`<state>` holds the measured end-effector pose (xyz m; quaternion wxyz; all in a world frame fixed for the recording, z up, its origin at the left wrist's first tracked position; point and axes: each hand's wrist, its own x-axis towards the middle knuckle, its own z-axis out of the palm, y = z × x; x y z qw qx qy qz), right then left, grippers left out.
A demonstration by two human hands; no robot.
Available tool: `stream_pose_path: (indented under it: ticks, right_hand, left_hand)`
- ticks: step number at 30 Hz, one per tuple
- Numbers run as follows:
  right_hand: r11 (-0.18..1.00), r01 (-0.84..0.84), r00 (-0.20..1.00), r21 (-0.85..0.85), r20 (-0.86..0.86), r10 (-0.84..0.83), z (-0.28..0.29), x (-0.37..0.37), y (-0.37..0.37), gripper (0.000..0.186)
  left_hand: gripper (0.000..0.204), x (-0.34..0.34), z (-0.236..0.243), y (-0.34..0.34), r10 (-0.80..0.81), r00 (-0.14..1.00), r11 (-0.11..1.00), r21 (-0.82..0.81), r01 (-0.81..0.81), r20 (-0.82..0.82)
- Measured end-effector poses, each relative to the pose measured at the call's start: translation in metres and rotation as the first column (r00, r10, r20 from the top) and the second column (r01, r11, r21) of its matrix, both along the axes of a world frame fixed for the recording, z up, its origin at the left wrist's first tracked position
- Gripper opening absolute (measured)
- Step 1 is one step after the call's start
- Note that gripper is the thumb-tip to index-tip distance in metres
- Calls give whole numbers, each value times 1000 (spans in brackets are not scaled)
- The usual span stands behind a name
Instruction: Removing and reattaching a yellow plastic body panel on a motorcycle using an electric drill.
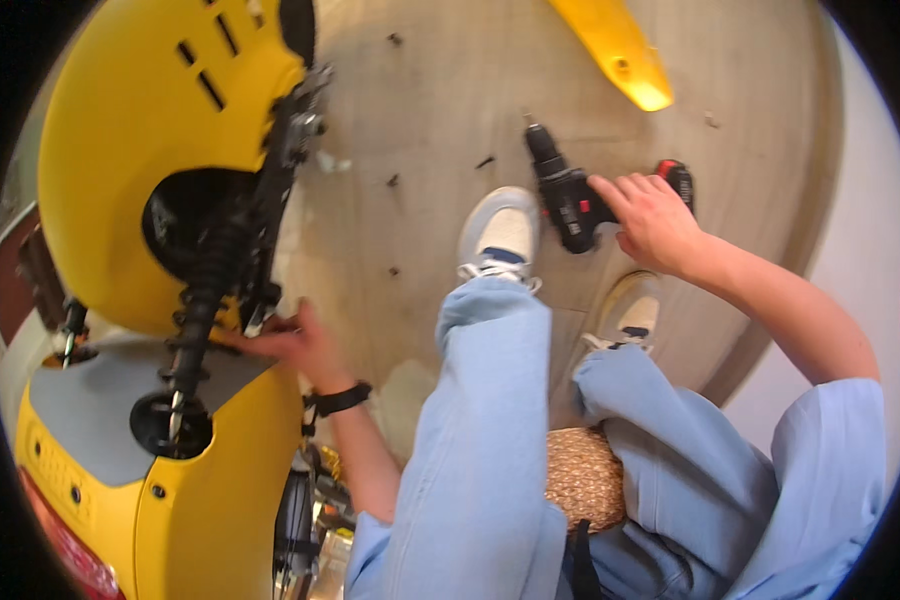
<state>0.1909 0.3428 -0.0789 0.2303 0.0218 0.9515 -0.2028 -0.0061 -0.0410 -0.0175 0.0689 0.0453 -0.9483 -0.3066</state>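
The right arm comes in from the right edge, out of a pale blue sleeve, its forearm slanting up and to the left, and the right hand (658,228) lies palm down over the grip of a black-and-red cordless drill (570,205). Its index finger stretches toward the drill's body and the other fingers bend over the handle, but whether they are closed around it cannot be told. The drill lies on the light wood-look floor (440,110), bit pointing toward the top of the view, battery end showing past the knuckles. The left forearm rises from below with a black wristband (340,399); the left hand (300,345) reaches leftward, fingers extended toward the lower end of a black linkage (288,150) beside the yellow bodywork (100,200), the tips too blurred to tell whether they grip anything. A black coil-spring shock absorber (208,290) stands just left of that hand, crowding its reach. Between the two arms, the bent left leg in light jeans (485,400) and a pale sneaker (500,235) come close to the drill. Small dark screws (393,181) lie scattered over the floor, and a curved yellow panel (625,60) rests beyond the drill.
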Motion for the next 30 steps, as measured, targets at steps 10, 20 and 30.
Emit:
stream_pose_path:
  ticks: [10,20,30]
  right_hand:
    - [939,317,927,-134,-164,-337,9,-9,-17,59]
    - [845,-262,901,-467,-433,40,87,-35,-45,43]
    - [862,-327,873,-388,-472,120,90,-28,-52,42]
  left_hand:
    - [18,74,25,38,-190,724,-78,725,-685,663]
    - [32,51,36,53,-535,745,-47,867,-497,398]
    - [39,58,44,58,-602,729,-238,798,-554,326]
